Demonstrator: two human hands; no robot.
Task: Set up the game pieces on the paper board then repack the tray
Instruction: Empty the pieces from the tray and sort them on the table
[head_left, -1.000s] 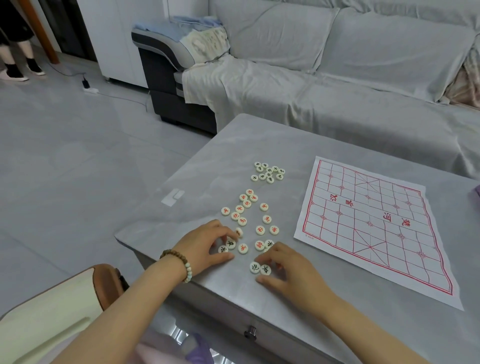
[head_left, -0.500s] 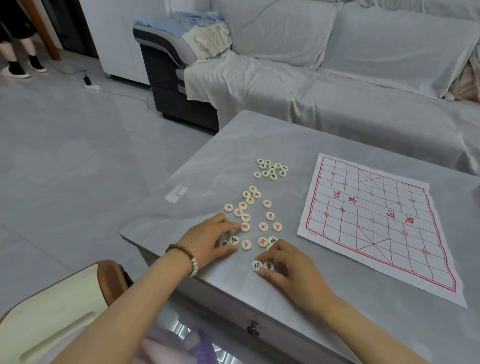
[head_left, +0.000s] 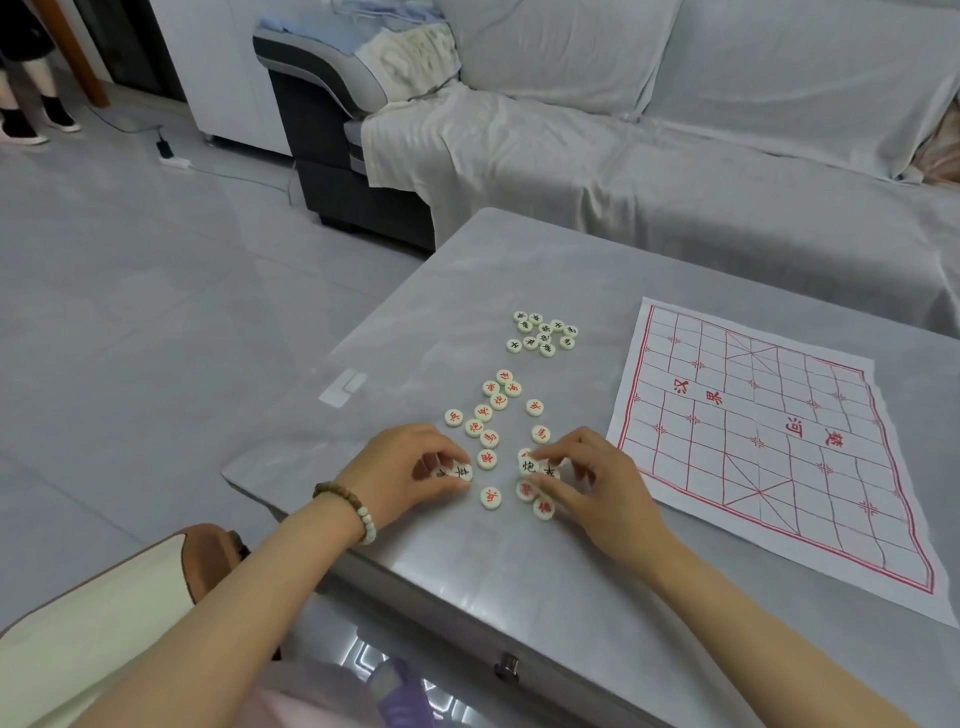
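Cream round game pieces lie on the grey table (head_left: 519, 582). A far cluster of black-lettered pieces (head_left: 543, 333) sits apart from a scatter of red-lettered pieces (head_left: 491, 415) nearer me. My left hand (head_left: 410, 467) pinches two black-lettered pieces (head_left: 457, 472) between thumb and fingers. My right hand (head_left: 592, 478) pinches two more black-lettered pieces (head_left: 535, 466) at its fingertips, with red pieces (head_left: 535, 499) just below them. The paper board (head_left: 769, 436), white with a red grid, lies flat to the right with nothing on it. No tray is in view.
A sofa under a grey cover (head_left: 675, 171) stands behind the table. A chair back (head_left: 104, 597) is at my lower left. A drawer knob (head_left: 506, 665) shows on the table's front. A person's feet (head_left: 36, 119) stand on the floor at far left.
Both hands have lifted their black-lettered pieces off the table and closed in on each other. The right hand moved up, away from me, over the red pieces.
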